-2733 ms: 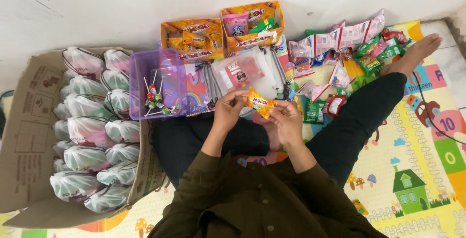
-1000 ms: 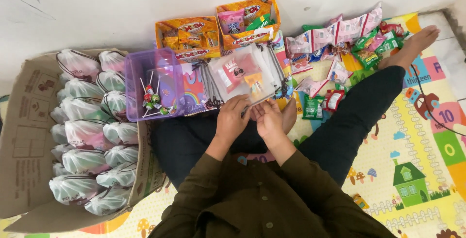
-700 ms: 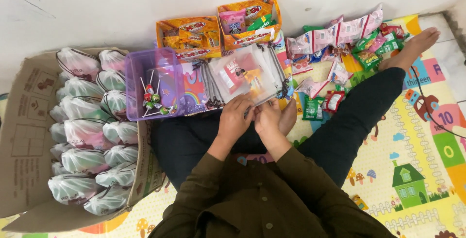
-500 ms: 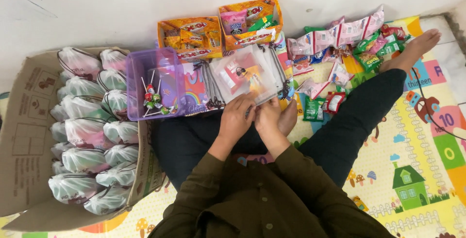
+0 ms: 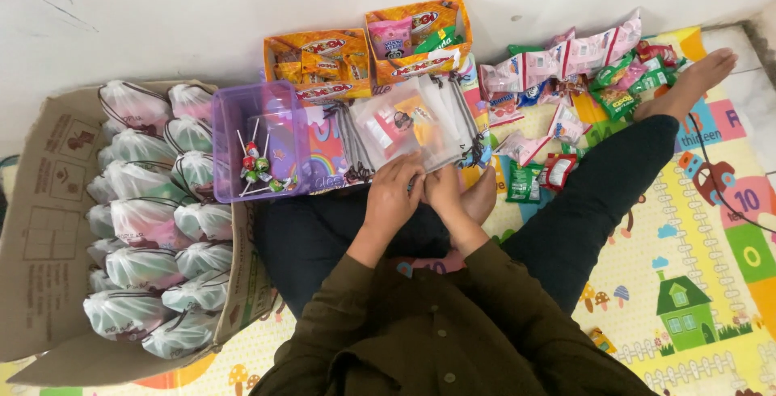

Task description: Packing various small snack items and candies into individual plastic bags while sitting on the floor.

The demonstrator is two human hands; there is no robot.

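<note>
A colourful play mat (image 5: 711, 283) covered the floor. On it, left of the purple tub (image 5: 263, 153), sat a cardboard box (image 5: 48, 202) of filled bags. Just behind the tub stood two orange boxes (image 5: 368, 52). To its right lay a stack of clear pouches (image 5: 404, 125), and farther right, loose snack packets (image 5: 566, 81).

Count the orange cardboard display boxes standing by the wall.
2. One orange box stands behind the purple plastic tub; the other orange box stands just right of it, behind the stack of translucent pouches. None seems hidden.
</note>
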